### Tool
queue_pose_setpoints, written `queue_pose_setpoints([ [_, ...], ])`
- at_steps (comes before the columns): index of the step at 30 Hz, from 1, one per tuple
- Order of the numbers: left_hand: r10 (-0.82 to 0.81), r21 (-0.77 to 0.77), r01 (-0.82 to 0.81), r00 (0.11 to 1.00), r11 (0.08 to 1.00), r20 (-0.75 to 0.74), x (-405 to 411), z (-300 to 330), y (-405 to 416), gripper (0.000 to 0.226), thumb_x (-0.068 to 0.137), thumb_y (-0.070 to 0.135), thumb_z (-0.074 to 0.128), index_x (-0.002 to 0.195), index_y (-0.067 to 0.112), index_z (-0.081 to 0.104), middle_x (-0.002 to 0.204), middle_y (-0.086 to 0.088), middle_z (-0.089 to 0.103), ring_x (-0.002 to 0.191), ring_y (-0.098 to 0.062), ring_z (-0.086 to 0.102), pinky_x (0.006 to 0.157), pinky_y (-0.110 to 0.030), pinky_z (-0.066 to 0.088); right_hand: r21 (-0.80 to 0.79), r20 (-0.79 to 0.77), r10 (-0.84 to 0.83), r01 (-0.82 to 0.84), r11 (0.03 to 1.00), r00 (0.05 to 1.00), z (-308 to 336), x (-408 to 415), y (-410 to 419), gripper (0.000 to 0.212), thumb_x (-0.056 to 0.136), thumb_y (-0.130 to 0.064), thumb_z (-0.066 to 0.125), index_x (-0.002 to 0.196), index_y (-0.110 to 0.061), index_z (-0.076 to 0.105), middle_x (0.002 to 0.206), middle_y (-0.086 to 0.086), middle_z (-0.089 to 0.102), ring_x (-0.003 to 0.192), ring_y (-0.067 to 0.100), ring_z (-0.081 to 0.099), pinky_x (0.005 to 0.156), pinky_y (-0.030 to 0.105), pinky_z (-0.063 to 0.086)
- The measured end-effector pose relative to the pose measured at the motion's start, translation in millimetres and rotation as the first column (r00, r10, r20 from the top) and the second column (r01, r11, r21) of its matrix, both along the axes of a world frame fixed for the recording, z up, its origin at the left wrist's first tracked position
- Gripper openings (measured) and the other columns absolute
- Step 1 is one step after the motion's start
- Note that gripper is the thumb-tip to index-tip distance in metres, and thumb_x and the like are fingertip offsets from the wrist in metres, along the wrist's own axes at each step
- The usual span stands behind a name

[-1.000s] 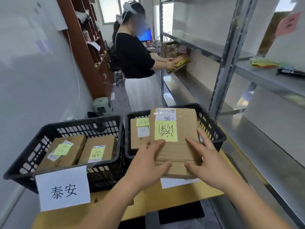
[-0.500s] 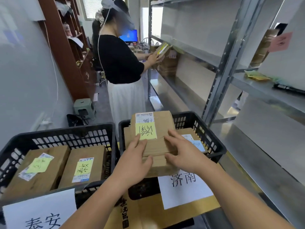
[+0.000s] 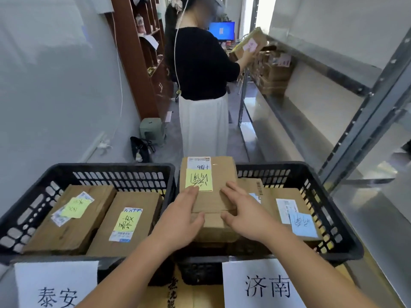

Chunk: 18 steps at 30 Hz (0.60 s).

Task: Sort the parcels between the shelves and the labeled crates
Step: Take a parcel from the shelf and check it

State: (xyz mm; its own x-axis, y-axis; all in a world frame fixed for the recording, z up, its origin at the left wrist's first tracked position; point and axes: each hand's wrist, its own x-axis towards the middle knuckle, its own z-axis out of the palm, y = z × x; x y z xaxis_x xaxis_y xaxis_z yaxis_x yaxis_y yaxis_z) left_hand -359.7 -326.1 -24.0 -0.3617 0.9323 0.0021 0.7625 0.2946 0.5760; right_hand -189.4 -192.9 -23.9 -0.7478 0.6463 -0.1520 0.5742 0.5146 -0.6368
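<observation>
A cardboard parcel point(image 3: 211, 174) with a yellow note and a white shipping label lies on other parcels in the right black crate point(image 3: 338, 221), which carries a white paper label point(image 3: 264, 285). My left hand point(image 3: 180, 214) and my right hand point(image 3: 244, 212) rest flat on the parcel's near end, fingers spread over its top, thumbs at its near edge. A second parcel point(image 3: 295, 210) with a blue note lies to its right in the same crate. The left black crate point(image 3: 26, 207), also labelled point(image 3: 55, 285), holds two parcels point(image 3: 75, 218) point(image 3: 131, 221) with yellow notes.
Another person point(image 3: 200, 85) stands just beyond the crates, holding a parcel up to the metal shelving point(image 3: 367, 103) on the right. More boxes point(image 3: 275, 74) sit on a far shelf. A brown bookcase point(image 3: 138, 52), a small green stool point(image 3: 153, 130) and a black bag line the left wall.
The parcel has gone down from above the crate's rim onto the parcels inside the right crate, both hands with it. The view has dipped and closed in. The other person has raised their parcel.
</observation>
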Motion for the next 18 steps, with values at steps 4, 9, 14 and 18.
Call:
queue_pose_setpoints([
  [4, 0.051, -0.034, -0.053, 0.997, 0.998, -0.057, -6.2, -3.9, 11.9, 0.075, 0.094, 0.041, 0.060, 0.157, 0.022, 0.025, 0.160, 0.015, 0.021, 0.141, -0.008, 0.034, 0.116, -0.025, 0.030, -0.023, 0.007, 0.044, -0.044, 0.999, 0.999, -8.9, -3.1, 24.3, 0.087, 0.090, -0.043, 0.071, 0.162, -0.035, 0.022, 0.168, -0.025, 0.001, 0.153, 0.006, 0.021, 0.122, 0.033, 0.028],
  [9, 0.080, -0.114, -0.089, 0.993, 0.989, -0.087, -13.1, -1.6, 17.8, 0.079, 0.090, 0.049, 0.060, 0.157, 0.023, 0.028, 0.160, 0.021, 0.013, 0.140, -0.006, 0.035, 0.113, -0.027, 0.035, -0.013, 0.020, 0.148, -0.148, 0.989, 0.989, -14.2, -5.2, 47.7, 0.080, 0.091, -0.048, 0.069, 0.160, -0.030, 0.032, 0.169, -0.023, 0.003, 0.153, 0.006, 0.023, 0.123, 0.031, 0.027],
  [14, 0.085, -0.122, -0.101, 0.988, 0.987, -0.126, -14.0, -0.6, 18.8, 0.075, 0.086, 0.053, 0.059, 0.152, 0.024, 0.037, 0.157, 0.020, 0.019, 0.135, -0.009, 0.043, 0.110, -0.031, 0.041, -0.014, 0.025, 0.186, -0.186, 0.983, 0.982, -14.7, -6.5, 50.3, 0.076, 0.093, -0.046, 0.067, 0.159, -0.028, 0.034, 0.169, -0.020, 0.002, 0.150, 0.010, 0.031, 0.120, 0.031, 0.031],
  [18, 0.079, -0.106, -0.106, 0.970, 0.989, -0.231, -7.5, -1.9, 16.8, 0.065, 0.089, 0.052, 0.057, 0.146, 0.025, 0.044, 0.153, 0.017, 0.028, 0.124, -0.015, 0.054, 0.098, -0.034, 0.048, -0.004, 0.041, 0.186, -0.186, 0.983, 0.982, -13.6, -5.6, 49.3, 0.076, 0.093, -0.046, 0.066, 0.159, -0.029, 0.032, 0.169, -0.022, 0.001, 0.146, 0.012, 0.035, 0.117, 0.028, 0.032],
])
